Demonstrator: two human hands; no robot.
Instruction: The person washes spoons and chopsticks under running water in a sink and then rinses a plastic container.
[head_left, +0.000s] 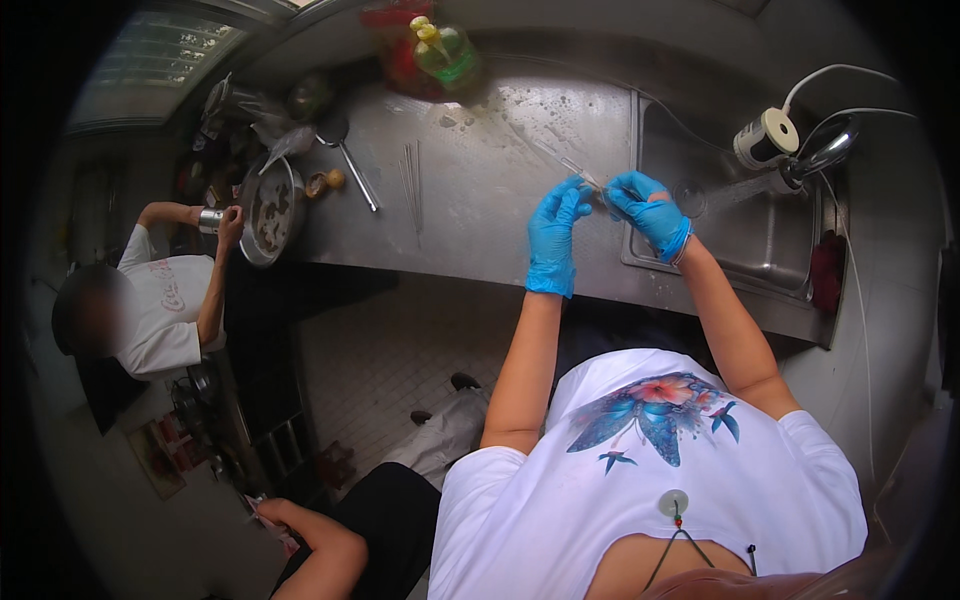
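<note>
My right hand (639, 210), in a blue disposable glove, pinches the near end of a slender, shiny tool (568, 162); its exact kind is unclear. The tool slants up and left over the steel counter. My left hand (556, 234), gloved the same way, is close against it with bent fingers. Whether those fingers grip it, I cannot tell. Something small and brownish shows between the fingertips, too small to name. Both hands are by the left rim of a steel sink (634, 150).
Water runs from a faucet (817, 154) with a white device beside it. Several thin metal rods (412, 187), a ladle (358, 176) and yellow-green bottles (446, 56) lie or stand on the counter (480, 225). A person works at a large steel bowl (294, 196); another is behind my left arm.
</note>
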